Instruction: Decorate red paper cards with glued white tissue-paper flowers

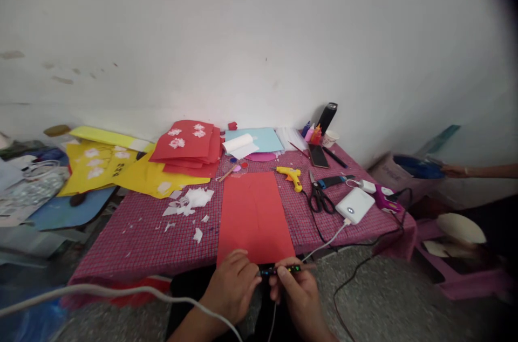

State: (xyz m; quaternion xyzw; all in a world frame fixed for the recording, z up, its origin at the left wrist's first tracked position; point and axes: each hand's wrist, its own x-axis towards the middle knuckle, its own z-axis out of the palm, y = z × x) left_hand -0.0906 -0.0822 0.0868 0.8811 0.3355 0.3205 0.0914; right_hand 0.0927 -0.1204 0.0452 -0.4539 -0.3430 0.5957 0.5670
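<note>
A slim black pen with small coloured patterns (295, 268) lies crosswise between my two hands, just past the table's front edge. My right hand (301, 296) is closed on it, the thumb pressed along its side. At its left end, the fingers of my left hand (234, 285) are closed too, pinching the tip; they hide what part they hold. Right behind my hands, a sheet of red paper (254, 212) lies flat on the checked tablecloth (149, 245), with faint thin lines down its middle.
White paper scraps (190, 202) lie left of the sheet, near red flower-decorated papers (182, 142) and yellow ones (97, 166). To the right are a yellow glue gun (290, 176), scissors (320, 200), a power bank (355, 205) and cables. Another person's arm (481, 171) reaches in at far right.
</note>
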